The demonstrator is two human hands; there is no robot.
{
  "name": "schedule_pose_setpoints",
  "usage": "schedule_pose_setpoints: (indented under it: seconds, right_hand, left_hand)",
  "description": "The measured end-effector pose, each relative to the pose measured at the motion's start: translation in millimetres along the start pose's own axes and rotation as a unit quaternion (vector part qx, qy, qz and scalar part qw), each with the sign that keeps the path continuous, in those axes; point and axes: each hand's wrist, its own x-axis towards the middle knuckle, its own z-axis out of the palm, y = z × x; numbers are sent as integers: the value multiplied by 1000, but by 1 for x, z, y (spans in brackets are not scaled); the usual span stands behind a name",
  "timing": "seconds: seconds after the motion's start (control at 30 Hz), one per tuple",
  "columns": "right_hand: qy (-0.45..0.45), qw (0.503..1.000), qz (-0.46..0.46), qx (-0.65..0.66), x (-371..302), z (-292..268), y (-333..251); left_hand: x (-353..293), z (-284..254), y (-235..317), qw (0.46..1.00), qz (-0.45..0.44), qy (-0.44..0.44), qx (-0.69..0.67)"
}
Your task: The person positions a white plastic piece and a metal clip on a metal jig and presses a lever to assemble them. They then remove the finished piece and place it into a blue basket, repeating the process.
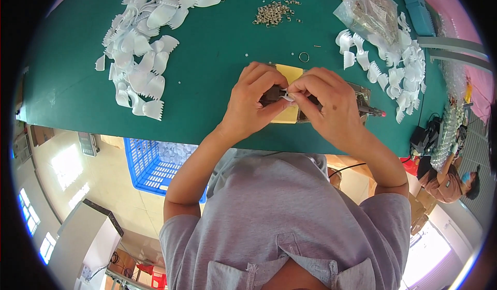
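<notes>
Both my hands meet over a dark metal tool that stands on a yellow pad near the front edge of the green table. My left hand pinches a small white plastic piece at the tool's dark jaw. My right hand holds the same white piece from the right, fingertips touching those of the left hand. Most of the tool's jaw is hidden under my fingers.
A big heap of white comb-edged plastic pieces lies at the left, a smaller heap at the right. Small metal clips, a metal ring and clear bags lie behind. A blue crate stands under the table. Another person sits at right.
</notes>
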Motion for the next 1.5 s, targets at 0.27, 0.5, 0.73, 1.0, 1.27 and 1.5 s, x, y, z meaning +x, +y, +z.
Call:
schedule_pose_setpoints:
  seconds: [0.27,0.5,0.73,1.0,1.27,1.5]
  right_hand:
    - [108,992,24,53,-9,18,0]
    - [66,983,116,122,-6,13,1]
    - [226,951,100,185,-36,-14,18]
    - [373,885,273,-63,-142,-38,103]
    - [306,898,314,49,-157,-65,138]
    - [296,952,25,76,-78,-73,25]
  left_hand:
    - [-1,0,1,1000,-15,-5,-11]
    - [0,4,0,999,-27,8,-17]
    - [0,-1,3,999,-27,-26,13]
    - [4,-4,2,999,-17,-37,2]
    - [6,0,3,999,-6,-29,30]
    - [4,4,-4,1000,4,-8,13]
